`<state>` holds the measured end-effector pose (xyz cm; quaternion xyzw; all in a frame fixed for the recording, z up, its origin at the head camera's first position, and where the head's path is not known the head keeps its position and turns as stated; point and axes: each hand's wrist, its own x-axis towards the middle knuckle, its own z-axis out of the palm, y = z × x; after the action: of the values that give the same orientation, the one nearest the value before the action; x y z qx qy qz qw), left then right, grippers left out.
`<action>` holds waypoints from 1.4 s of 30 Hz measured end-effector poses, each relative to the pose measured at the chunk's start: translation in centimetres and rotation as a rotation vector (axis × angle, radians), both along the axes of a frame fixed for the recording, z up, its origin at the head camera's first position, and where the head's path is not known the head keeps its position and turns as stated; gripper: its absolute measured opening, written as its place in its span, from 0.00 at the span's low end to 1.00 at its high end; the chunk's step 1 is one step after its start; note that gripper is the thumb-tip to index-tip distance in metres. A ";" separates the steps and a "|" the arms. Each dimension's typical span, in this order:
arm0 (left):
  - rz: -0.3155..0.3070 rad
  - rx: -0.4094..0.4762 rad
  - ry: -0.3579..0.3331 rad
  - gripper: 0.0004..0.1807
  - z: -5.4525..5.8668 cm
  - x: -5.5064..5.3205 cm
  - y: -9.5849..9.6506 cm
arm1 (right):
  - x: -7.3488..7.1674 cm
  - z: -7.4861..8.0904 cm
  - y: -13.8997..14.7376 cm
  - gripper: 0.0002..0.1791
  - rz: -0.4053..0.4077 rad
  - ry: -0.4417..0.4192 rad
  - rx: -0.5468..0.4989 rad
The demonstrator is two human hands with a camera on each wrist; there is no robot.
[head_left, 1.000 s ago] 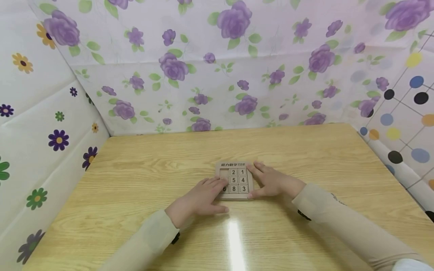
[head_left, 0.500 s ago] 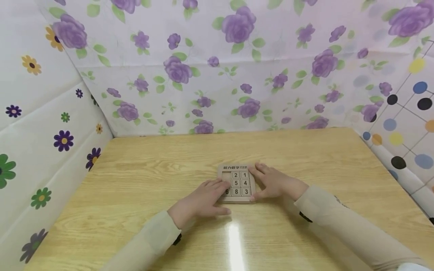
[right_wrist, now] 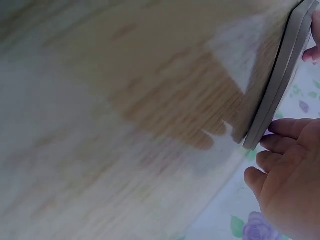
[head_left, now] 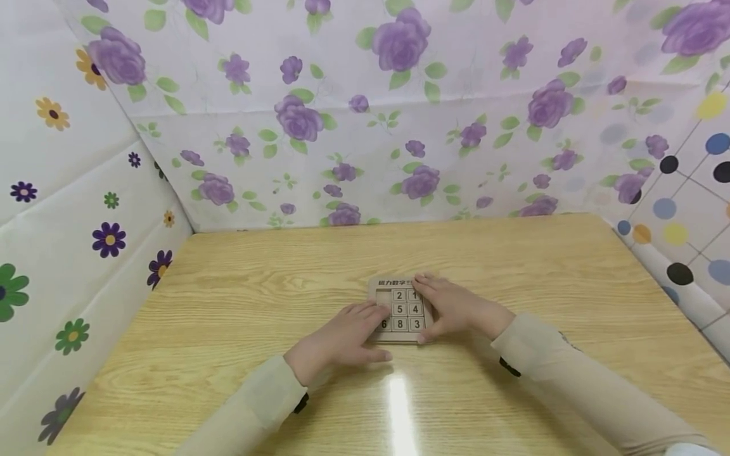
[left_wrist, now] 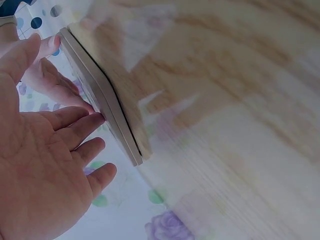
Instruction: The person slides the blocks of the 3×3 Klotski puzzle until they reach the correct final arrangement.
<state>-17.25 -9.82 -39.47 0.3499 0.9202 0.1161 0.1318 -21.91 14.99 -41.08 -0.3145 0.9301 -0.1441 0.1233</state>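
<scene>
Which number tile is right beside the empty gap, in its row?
The 2 tile, top middle; the 1 tile stands beyond it in the corner, and the other readable tiles lie in lower rows.

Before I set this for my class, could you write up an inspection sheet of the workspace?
Surface: wood-grain table, bright glare streak on its near part.
Job's things: number puzzle on the table; 2, 1, 5, 4, 6, 8, 3 readable; top-left slot without a tile; middle-left cell hidden by fingers.
Clutter: nothing seen.
Grips: left grip, a bare hand, fingertips over the puzzle's left column; right grip, also bare, spans its right side, thumb at the near corner.
Cables: nothing seen.
Surroundings: purple-flowered sheet behind, daisy-print sheet left, dotted sheet right.
</scene>
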 end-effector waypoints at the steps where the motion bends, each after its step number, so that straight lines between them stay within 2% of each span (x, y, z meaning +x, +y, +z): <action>1: 0.002 0.001 0.000 0.44 0.1 0.0 0.0 | 0.0 0.0 0.0 0.67 -0.001 -0.006 -0.005; 7: 0.016 -0.006 0.001 0.44 0.2 -0.2 0.2 | -0.4 0.0 0.1 0.69 -0.007 -0.025 -0.014; 11: -0.001 -0.006 0.016 0.43 0.2 -0.5 0.5 | -0.5 0.2 0.1 0.68 -0.014 -0.049 -0.021; 20: -0.031 -0.012 0.028 0.45 0.3 -1.4 1.5 | -0.6 0.0 0.4 0.62 0.020 -0.040 -0.038; 28: -0.041 -0.049 0.029 0.47 -0.5 -2.5 2.3 | -0.6 -0.1 0.3 0.63 0.010 -0.081 -0.066; 34: -0.019 -0.076 0.001 0.47 -0.9 -2.6 2.5 | -0.4 -0.1 0.3 0.63 0.004 -0.091 -0.072; 42: 0.005 -0.077 0.002 0.48 -0.6 -2.5 1.5 | -0.5 -0.1 0.3 0.64 -0.011 -0.107 -0.060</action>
<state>-19.73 -8.30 -40.06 0.3422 0.9250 0.0806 0.1440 -22.38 15.33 -41.15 -0.3049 0.9191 -0.1892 0.1626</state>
